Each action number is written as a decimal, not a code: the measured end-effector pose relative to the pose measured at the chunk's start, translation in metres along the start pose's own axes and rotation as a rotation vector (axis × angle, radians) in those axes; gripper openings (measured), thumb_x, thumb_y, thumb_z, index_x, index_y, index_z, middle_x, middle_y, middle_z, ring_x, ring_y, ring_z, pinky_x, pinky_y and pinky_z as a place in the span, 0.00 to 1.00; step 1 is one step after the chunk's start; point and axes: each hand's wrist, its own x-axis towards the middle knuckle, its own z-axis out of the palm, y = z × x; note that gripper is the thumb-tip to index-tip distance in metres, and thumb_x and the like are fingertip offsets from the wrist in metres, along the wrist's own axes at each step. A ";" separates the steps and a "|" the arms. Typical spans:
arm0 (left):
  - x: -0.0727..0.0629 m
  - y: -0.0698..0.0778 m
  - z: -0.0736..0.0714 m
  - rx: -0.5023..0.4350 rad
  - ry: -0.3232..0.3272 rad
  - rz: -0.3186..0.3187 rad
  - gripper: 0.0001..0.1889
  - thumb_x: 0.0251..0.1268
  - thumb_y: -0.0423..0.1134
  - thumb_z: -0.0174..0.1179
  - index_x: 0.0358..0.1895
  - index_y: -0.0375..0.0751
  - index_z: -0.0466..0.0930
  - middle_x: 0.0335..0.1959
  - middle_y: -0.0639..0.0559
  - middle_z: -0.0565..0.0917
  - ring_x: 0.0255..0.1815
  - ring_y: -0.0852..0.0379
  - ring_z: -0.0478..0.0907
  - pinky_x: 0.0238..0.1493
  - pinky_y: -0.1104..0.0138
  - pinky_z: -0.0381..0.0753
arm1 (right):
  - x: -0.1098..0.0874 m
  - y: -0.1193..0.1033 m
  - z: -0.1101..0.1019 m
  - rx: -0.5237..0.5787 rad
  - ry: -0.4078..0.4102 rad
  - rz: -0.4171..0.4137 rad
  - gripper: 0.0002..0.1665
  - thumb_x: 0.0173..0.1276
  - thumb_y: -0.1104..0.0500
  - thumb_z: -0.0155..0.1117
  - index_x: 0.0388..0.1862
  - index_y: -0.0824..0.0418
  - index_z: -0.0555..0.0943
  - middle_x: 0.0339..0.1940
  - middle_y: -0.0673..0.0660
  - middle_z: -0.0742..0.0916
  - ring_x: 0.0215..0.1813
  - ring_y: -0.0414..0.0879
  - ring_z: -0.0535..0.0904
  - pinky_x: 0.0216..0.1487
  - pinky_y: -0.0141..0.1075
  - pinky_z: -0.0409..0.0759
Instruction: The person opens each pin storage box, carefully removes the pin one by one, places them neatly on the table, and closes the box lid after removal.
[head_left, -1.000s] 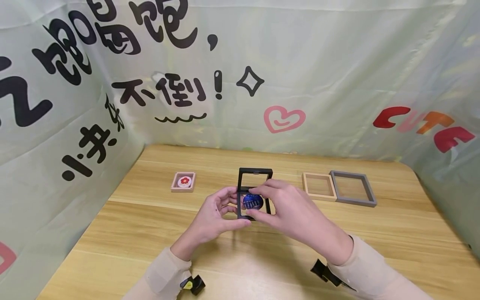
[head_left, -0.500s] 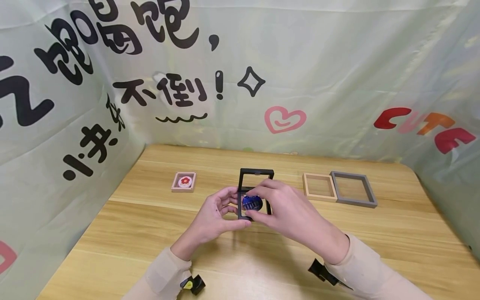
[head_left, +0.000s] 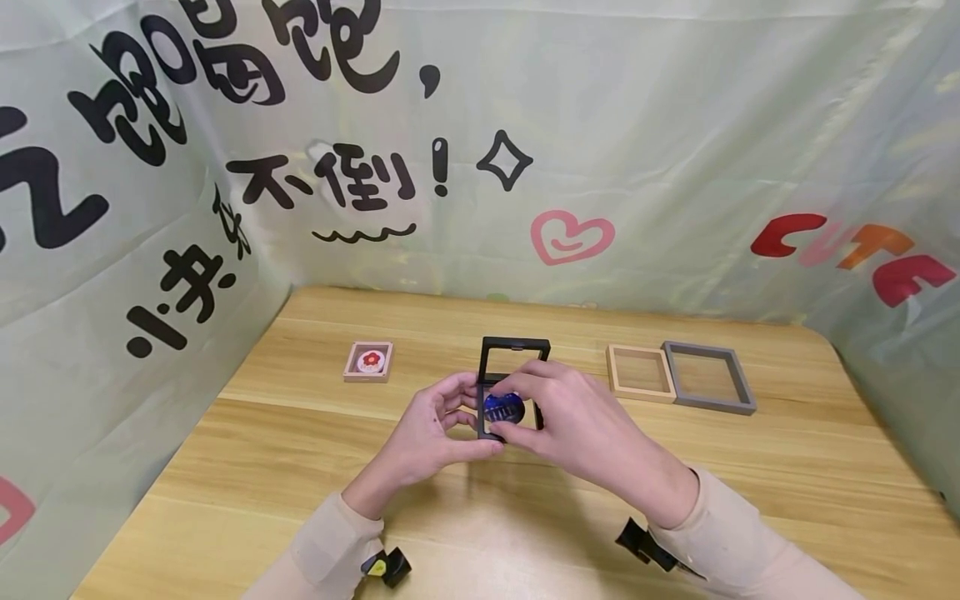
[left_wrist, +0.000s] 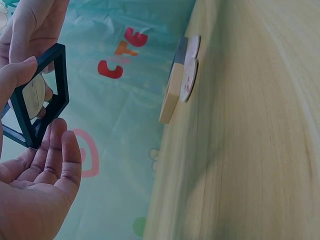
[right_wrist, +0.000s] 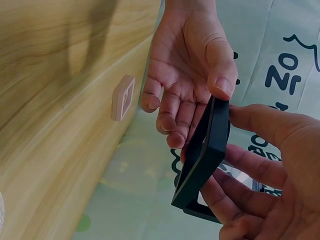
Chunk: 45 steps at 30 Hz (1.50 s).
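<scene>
here, the right grip (head_left: 581, 412) pinches the blue disc (head_left: 504, 407) by its edges, left grip (head_left: 429, 429) holding the black frame (head_left: 517, 342).

Tabletop (head_left: 240, 475): wood-look grain, smooth, kinda satiny where the light hits near you
Black case (right_wrist: 215, 140): you've got smooth matt plastic there, by the look of it
Blue disc (head_left: 504, 408): looks glossy
Pink case (head_left: 366, 378): matt, plastic-looking
Tan frame (head_left: 645, 397) and gray frame (head_left: 716, 407): matt plastic look, see-through panels
Your backdrop (head_left: 675, 125): creased cloth, faint sheen
Your sleeves (head_left: 330, 537): matt fabric, smooth-ish
</scene>
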 end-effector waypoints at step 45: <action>0.004 -0.010 -0.010 0.031 0.026 -0.014 0.36 0.55 0.29 0.80 0.68 0.34 0.75 0.57 0.32 0.84 0.51 0.50 0.85 0.52 0.67 0.89 | -0.008 0.019 -0.006 0.038 0.020 0.081 0.18 0.66 0.49 0.81 0.51 0.53 0.91 0.43 0.47 0.90 0.42 0.41 0.87 0.37 0.32 0.82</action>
